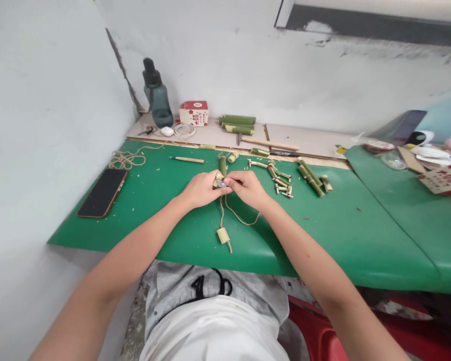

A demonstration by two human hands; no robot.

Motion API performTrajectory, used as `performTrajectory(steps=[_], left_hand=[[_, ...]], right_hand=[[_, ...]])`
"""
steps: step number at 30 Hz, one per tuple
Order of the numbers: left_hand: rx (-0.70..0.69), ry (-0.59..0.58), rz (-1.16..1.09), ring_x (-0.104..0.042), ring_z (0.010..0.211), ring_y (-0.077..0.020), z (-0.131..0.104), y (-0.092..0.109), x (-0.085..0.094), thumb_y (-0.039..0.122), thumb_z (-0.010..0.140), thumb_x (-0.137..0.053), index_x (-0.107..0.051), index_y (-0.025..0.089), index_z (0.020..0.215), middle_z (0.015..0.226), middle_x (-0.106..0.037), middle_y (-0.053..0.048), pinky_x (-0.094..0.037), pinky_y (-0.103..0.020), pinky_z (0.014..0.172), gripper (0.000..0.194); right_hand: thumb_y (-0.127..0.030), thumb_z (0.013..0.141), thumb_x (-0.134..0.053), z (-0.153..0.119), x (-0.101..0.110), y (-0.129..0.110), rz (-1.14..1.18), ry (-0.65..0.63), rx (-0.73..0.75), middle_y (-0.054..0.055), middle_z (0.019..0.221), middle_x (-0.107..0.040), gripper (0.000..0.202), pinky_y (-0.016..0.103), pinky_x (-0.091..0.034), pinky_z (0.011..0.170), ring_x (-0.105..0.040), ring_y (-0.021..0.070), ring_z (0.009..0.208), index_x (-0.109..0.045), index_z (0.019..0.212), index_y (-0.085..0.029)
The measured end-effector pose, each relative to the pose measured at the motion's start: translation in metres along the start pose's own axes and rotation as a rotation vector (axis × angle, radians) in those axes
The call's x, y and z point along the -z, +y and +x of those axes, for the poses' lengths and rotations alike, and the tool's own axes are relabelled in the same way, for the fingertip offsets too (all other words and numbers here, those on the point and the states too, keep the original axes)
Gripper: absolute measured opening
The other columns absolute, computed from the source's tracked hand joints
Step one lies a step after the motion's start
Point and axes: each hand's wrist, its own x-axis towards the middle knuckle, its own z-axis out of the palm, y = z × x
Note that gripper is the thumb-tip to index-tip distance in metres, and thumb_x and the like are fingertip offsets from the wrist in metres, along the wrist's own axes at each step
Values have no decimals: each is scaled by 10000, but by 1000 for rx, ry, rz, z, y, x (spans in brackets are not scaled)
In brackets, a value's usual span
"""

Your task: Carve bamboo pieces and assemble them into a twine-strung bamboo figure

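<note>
White shirt cloth lies nearest the camera, and past it our bare forearms reach over the green mat and converge near its middle. Our left hand and right hand meet there, fingertips nearly touching, both closed in a narrow pinch around a small bamboo piece. It lies between the two thumbs, a little more within the left fingers, so neither hand has to reach for it. Our fingers cover much of it; something silvery shows against it, perhaps a blade, but we cannot be sure, nor can we read the piece's long axis.

Thin cord hangs from below the grip toward us, threaded through a pale bamboo bead near the mat's front edge, while another length curves right, under our right wrist. Just beyond our fingertips, a green bamboo tube points away from us, beside a pale offcut; these crowd the far side of the grip. Off to the left lies a wooden-handled tool, roughly crosswise. Beyond our right hand sits a jointed bamboo figure, with cut green tubes farther right. Our near side holds only the slack cord and bead.
</note>
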Motion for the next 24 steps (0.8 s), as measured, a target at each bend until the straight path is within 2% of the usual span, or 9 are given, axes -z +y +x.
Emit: performTrajectory(steps=[14,17,20,24], left_hand=[[16,45,-31,-476,619,-146,1,0,-1,546,857,-663,-538,214,811,701,-597,21,-301,-276,596,358],[25,78,-13,-467,614,-145,1,0,-1,585,882,-619,-533,208,759,671,-578,19,-285,-281,598,406],[29,115,-30,-451,605,-141,1,2,0,613,909,-564,-508,204,715,636,-544,20,-272,-285,595,456],[33,82,-111,-445,611,-132,0,2,3,577,923,-561,-504,206,784,649,-527,36,-290,-276,606,400]], right_hand=[[-455,959,-534,2,-7,2,109,90,-50,-18,633,-489,390,260,-340,617,-418,120,631,-600,701,-170],[-502,965,-536,2,-11,1,108,191,-63,-9,655,-516,414,268,-343,623,-439,128,643,-611,725,-173],[-606,951,-535,2,-12,-1,145,305,-93,-9,641,-480,501,277,-333,609,-419,131,634,-568,687,-182],[-688,926,-540,2,-9,-4,210,396,-121,5,653,-528,551,283,-357,604,-444,140,632,-589,708,-185]])
